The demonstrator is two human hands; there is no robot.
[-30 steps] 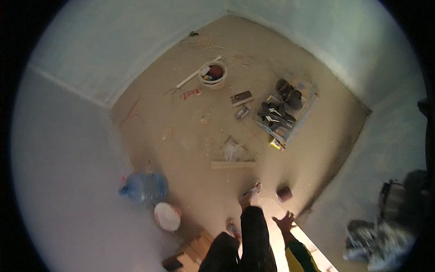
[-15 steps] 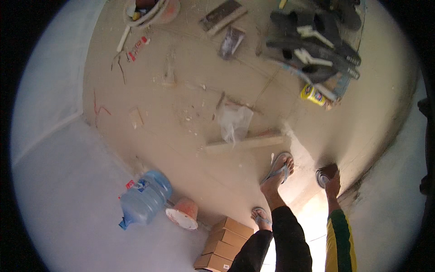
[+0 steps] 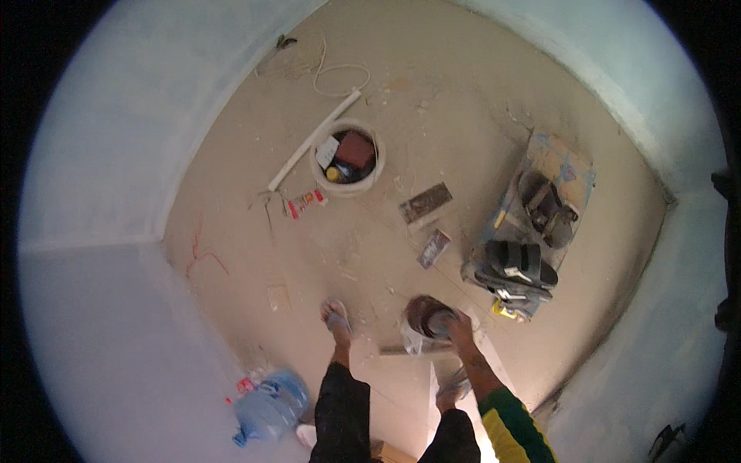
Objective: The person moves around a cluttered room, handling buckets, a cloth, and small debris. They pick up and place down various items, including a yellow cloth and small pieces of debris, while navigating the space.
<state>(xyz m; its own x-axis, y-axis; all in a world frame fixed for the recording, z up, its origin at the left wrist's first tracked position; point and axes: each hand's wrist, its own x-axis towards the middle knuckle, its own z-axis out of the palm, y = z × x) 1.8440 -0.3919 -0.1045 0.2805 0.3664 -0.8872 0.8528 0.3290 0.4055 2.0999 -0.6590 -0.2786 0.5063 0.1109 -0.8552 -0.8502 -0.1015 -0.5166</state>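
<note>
My right hand (image 3: 461,330) reaches down from the lower edge, with a green and yellow sleeve on its arm. Its fingers are closed on a round brown and grey object (image 3: 429,316), rather like a thick roll; blur hides its exact kind. Under it on the floor lie a clear plastic bag (image 3: 417,342) and a pale strip (image 3: 392,351). My left hand is out of view.
A white bucket (image 3: 378,174) holding mixed items stands ahead beside a white pipe (image 3: 312,143). Black sandals (image 3: 515,266) rest on flat cardboard (image 3: 570,154) at right. A blue water jug (image 3: 266,409) lies at lower left. Blue walls (image 3: 93,324) surround the floor.
I have walked forward into the room; the bucket and cardboard now show fully. My right hand, with the round object, has swung ahead and left, over the plastic bag.
</note>
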